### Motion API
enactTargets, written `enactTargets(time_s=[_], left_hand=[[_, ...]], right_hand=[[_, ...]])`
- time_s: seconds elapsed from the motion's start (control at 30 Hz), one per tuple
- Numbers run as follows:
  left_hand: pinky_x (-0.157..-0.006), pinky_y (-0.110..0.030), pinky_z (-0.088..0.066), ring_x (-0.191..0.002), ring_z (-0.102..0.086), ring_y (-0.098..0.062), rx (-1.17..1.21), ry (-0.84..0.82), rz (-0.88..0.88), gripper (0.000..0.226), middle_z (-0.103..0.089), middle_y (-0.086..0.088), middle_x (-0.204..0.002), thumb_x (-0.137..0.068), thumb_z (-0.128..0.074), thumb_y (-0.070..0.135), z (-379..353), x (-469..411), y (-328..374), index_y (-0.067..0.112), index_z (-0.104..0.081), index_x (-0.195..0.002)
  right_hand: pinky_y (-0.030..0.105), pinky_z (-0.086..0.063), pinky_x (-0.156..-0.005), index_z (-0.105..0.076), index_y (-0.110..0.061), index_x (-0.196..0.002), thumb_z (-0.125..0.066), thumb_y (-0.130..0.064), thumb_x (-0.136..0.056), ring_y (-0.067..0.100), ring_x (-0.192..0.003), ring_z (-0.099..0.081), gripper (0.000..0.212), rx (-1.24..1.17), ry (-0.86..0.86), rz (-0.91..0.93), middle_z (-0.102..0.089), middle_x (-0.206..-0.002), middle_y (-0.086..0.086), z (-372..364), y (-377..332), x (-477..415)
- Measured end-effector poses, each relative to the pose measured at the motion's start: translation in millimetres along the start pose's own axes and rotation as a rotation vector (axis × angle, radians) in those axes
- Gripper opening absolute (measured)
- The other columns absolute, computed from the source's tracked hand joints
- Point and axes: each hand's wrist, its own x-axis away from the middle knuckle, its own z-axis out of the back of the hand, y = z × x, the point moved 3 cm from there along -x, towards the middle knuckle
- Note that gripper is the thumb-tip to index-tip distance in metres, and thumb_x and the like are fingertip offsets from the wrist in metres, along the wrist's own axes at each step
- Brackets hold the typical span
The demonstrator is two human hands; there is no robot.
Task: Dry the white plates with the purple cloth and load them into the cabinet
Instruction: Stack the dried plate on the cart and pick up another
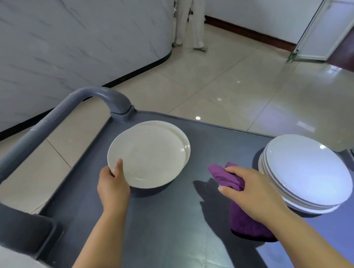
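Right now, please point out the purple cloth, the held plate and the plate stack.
purple cloth (245, 226), head view, its lower part.
held plate (150, 156), head view, its centre.
plate stack (309, 170), head view, top plate's centre.

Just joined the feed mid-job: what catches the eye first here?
The purple cloth, bunched in the right hand mid-cart, stands out against the grey cart top. The left hand grips the near rim of a white plate on the cart's left, and a stack of white plates sits at the right edge.

The left hand (112, 188) and right hand (249, 186) are bare, and so are both forearms (92, 250).
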Motion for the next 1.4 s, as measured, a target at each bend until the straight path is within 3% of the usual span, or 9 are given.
enactTargets(time_s=[0.1,0.23,0.33,0.57,0.77,0.87,0.97,1.2,1.4], left_hand=[[-0.072,-0.03,-0.04,-0.094,-0.054,-0.021,-0.022,-0.01,-0.038,0.039,-0.056,-0.001,-0.104,-0.096,-0.054,0.04,-1,4,2,0.011,-0.047,-0.122],[-0.079,-0.028,-0.045,-0.102,-0.058,-0.016,-0.043,-0.093,-0.17,0.048,-0.055,0.003,-0.12,-0.082,-0.074,0.034,2,16,-4,0.023,-0.048,-0.121],[-0.082,-0.032,-0.051,-0.099,-0.06,-0.014,-0.069,-0.135,-0.172,0.07,-0.046,0.0,-0.13,-0.072,-0.083,0.032,4,23,-14,0.023,-0.046,-0.131],[-0.094,-0.038,-0.047,-0.105,-0.055,-0.019,-0.198,-0.19,-0.188,0.086,-0.025,0.007,-0.122,-0.069,-0.084,0.037,-7,25,-16,0.027,-0.033,-0.138],[-0.096,-0.04,-0.045,-0.115,-0.042,-0.023,-0.366,-0.209,-0.216,0.092,-0.026,0.002,-0.123,-0.071,-0.08,0.049,-14,15,-9,0.023,-0.026,-0.142],[-0.097,-0.044,-0.043,-0.122,-0.04,-0.027,-0.459,-0.214,-0.207,0.089,-0.031,-0.005,-0.132,-0.075,-0.075,0.053,-9,13,-7,0.022,-0.028,-0.144],[-0.085,-0.042,-0.047,-0.102,-0.051,-0.023,-0.506,-0.213,-0.209,0.074,-0.04,-0.005,-0.133,-0.081,-0.069,0.052,0,21,-5,0.021,-0.037,-0.14],[-0.073,-0.031,-0.044,-0.09,-0.056,-0.015,-0.728,-0.355,-0.246,0.042,-0.058,0.009,-0.1,-0.084,-0.065,0.049,-2,65,-12,0.025,-0.054,-0.117],[-0.077,-0.03,-0.047,-0.086,-0.059,-0.012,-0.808,-0.538,-0.259,0.03,-0.06,0.012,-0.088,-0.083,-0.068,0.046,-40,110,-20,0.026,-0.057,-0.102]], right_hand=[[0.035,-0.051,-0.081,-0.057,-0.041,-0.124,-0.065,-0.052,-0.079,0.01,-0.09,-0.059,0.046,-0.018,-0.008,-0.005,-0.061,-0.102,-0.01,-5,-1,-3],[0.032,-0.05,-0.081,-0.057,-0.041,-0.124,-0.066,-0.049,-0.081,0.009,-0.09,-0.058,0.045,-0.032,-0.023,-0.002,-0.061,-0.103,-0.009,-10,-3,-7],[0.03,-0.049,-0.08,-0.058,-0.04,-0.124,-0.067,-0.048,-0.081,0.009,-0.09,-0.058,0.045,-0.043,-0.031,-0.001,-0.061,-0.103,-0.008,-12,-2,-9],[0.031,-0.05,-0.083,-0.057,-0.039,-0.126,-0.067,-0.049,-0.081,0.009,-0.092,-0.058,0.047,-0.048,-0.032,-0.006,-0.061,-0.105,-0.009,-11,1,-8],[0.033,-0.049,-0.086,-0.056,-0.039,-0.127,-0.069,-0.049,-0.08,0.01,-0.095,-0.057,0.049,-0.05,-0.03,-0.003,-0.059,-0.107,-0.01,-5,10,1],[0.028,-0.047,-0.085,-0.056,-0.039,-0.126,-0.071,-0.048,-0.079,0.007,-0.095,-0.057,0.05,-0.083,-0.055,0.009,-0.058,-0.107,-0.01,-1,13,7],[0.022,-0.044,-0.081,-0.057,-0.041,-0.124,-0.073,-0.048,-0.077,0.001,-0.094,-0.056,0.05,-0.102,-0.098,0.055,-0.057,-0.104,-0.013,5,15,15],[0.019,-0.042,-0.089,-0.057,-0.043,-0.124,-0.075,-0.047,-0.076,-0.001,-0.103,-0.054,0.051,-0.13,-0.134,0.118,-0.057,-0.114,-0.017,25,34,44],[0.024,-0.044,-0.093,-0.057,-0.045,-0.122,-0.074,-0.053,-0.072,-0.004,-0.101,-0.055,0.053,-0.091,-0.265,0.099,-0.058,-0.11,-0.02,48,82,78]])
